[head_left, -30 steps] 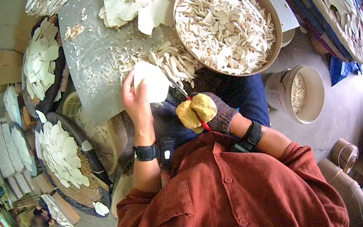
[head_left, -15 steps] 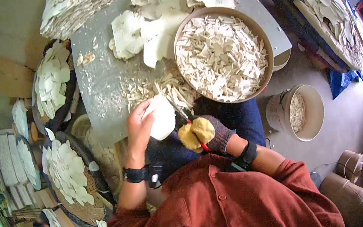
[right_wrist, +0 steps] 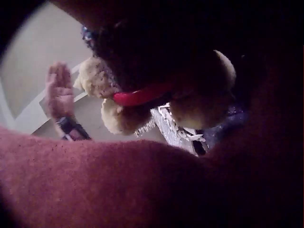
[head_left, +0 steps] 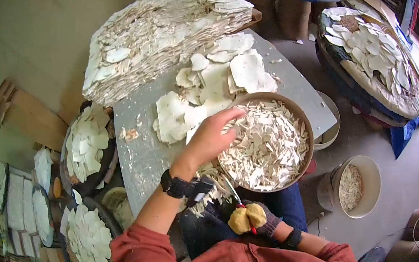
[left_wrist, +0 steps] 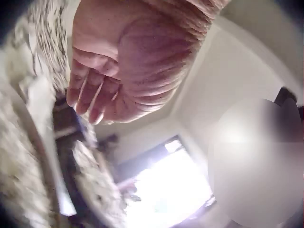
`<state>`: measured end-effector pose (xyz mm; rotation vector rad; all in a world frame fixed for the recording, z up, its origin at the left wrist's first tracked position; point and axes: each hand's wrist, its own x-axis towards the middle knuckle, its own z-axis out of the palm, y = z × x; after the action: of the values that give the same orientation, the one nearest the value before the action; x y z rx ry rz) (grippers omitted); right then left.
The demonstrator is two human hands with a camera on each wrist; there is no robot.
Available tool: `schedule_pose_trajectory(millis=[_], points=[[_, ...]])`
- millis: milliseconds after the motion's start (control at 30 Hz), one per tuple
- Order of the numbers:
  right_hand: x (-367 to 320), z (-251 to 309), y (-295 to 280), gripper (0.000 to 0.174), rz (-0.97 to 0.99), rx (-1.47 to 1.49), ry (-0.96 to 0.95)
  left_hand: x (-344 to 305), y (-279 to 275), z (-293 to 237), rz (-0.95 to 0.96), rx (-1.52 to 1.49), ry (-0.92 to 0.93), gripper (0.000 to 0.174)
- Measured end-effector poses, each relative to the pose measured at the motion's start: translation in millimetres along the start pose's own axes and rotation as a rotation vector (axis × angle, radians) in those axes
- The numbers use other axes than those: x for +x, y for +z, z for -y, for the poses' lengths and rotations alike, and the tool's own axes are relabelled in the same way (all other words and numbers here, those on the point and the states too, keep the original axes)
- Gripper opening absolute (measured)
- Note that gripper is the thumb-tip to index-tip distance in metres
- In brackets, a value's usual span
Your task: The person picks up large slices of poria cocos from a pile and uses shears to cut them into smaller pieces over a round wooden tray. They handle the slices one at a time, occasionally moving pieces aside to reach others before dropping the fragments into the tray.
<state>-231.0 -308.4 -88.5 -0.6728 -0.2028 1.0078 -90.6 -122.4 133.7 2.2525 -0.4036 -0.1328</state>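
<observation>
My bare left hand (head_left: 210, 140) reaches over the left rim of a round brown basin (head_left: 310, 135) full of white cut strips (head_left: 271, 146). Its fingers are loosely bent, and the left wrist view shows nothing in the palm (left_wrist: 147, 57). Low at the lap, my gloved right hand (head_left: 269, 220) grips scissors (head_left: 233, 191) with red handles wrapped in yellow foam padding (head_left: 247, 218). Their blades point up toward the table edge, beside a loose heap of strips (head_left: 209, 171). The red handle (right_wrist: 137, 97) and padding appear darkly in the right wrist view.
Flat white pieces (head_left: 216, 84) lie on the grey table (head_left: 140, 157) behind the basin, with a tall layered stack (head_left: 169, 39) beyond. A bucket (head_left: 374, 187) holding strips stands on the floor at right. Round trays of white pieces (head_left: 372, 60) flank the table.
My left hand has moved forward and right from the lap to over the basin, and no longer holds the white piece. The right hand keeps its grip on the scissors. The head view has tilted up.
</observation>
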Motion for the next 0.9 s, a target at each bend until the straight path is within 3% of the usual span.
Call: schedule_pose_trajectory(millis=[33, 67, 100, 200, 233, 300, 400, 467, 500, 567, 600, 667, 700, 733, 833, 867, 900], points=[[-3.6, -2.6, -6.6, 0.017, 0.063, 0.090, -0.010, -8.3, 2.4, 39.0, -0.007, 0.122, -0.149, 0.056], [-11.9, -10.0, -27.4, 0.019, 0.121, -0.671, -0.221, -20.9, 7.9, 72.4, -0.026, 0.376, -0.175, 0.058], [-10.6, -37.2, -50.5, 0.020, 0.080, -0.663, -0.017, -33.0, 14.9, 95.5, -0.048, 0.627, -0.197, 0.060], [-3.0, -32.5, -21.1, 0.015, -0.159, -0.457, -0.031, -49.8, 33.7, 118.9, -0.095, 0.855, -0.298, 0.063], [-2.5, -11.0, -15.8, 0.020, -0.090, 0.316, 0.319, -50.9, 36.8, 127.0, -0.113, 0.854, -0.280, 0.063], [0.4, -11.2, -16.2, 0.020, -0.088, 0.539, 0.399, -51.3, 38.0, 140.3, -0.152, 0.857, -0.238, 0.063], [6.0, -28.3, -28.4, 0.018, -0.033, 0.685, 0.489, -57.6, 25.4, 143.5, -0.252, 0.753, -0.156, 0.047], [9.9, -63.5, -45.0, 0.018, 0.006, 0.930, 0.602, -66.5, 13.1, 146.3, -0.407, 0.708, -0.047, 0.028], [12.3, -80.3, -53.0, 0.018, 0.026, 1.055, 0.658, -73.0, 6.6, 143.7, -0.454, 0.685, -0.069, 0.026], [16.4, -100.5, -62.1, 0.024, 0.019, 0.781, 0.524, -87.9, -4.8, 132.9, -0.547, 0.635, -0.114, 0.023], [16.3, -106.9, -66.2, 0.028, 0.016, 0.639, 0.456, -93.3, -9.5, 125.6, -0.659, 0.652, -0.015, 0.016], [22.7, -95.8, -55.9, 0.014, -0.282, 0.973, 0.734, -111.4, -6.5, 125.5, -0.824, 0.118, -0.278, 0.013], [23.8, -84.4, -49.5, 0.013, -0.323, 0.852, 0.668, -122.4, -5.0, 126.0, -0.890, -0.156, -0.406, 0.012], [25.0, -69.7, -40.0, 0.014, -0.367, 0.725, 0.608, -133.3, -3.8, 133.0, -0.911, -0.316, -0.320, 0.018], [-6.7, -8.9, 14.6, 0.009, -0.088, -0.452, -0.126, -150.6, 1.8, 92.9, -1.006, -0.767, -0.349, 0.026], [-10.7, -28.8, -15.3, 0.026, 0.014, -0.650, -0.197, -157.7, 5.8, 95.4, -0.994, -0.863, -0.373, 0.026], [-9.2, -21.1, -12.3, 0.019, 0.059, -0.566, -0.156, -166.8, 10.7, 98.3, -0.983, -0.959, -0.400, 0.027]])
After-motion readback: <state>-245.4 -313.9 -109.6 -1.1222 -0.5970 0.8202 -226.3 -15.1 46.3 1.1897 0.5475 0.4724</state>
